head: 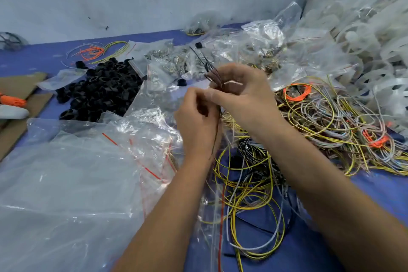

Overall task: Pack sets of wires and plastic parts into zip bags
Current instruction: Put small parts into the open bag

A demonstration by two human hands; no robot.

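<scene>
My left hand (197, 117) and my right hand (240, 93) meet at the middle of the table, both pinched on a thin bundle of dark brown wires (213, 74). The bundle sticks up past my right fingers and trails down along my left wrist. Under my forearms lies a zip bag (217, 223) with a red strip, holding yellow and grey wire loops (249, 196). A heap of black plastic parts (101, 90) lies to the left. Empty zip bags (141, 137) are piled beside my left hand.
A big tangle of yellow, grey and orange wires (331, 121) covers the right side. Small bags of metal parts (172, 59) lie behind my hands. Clear plastic rings (375, 55) pile at the far right. Cardboard (19, 104) and a large clear sheet (66, 194) lie left.
</scene>
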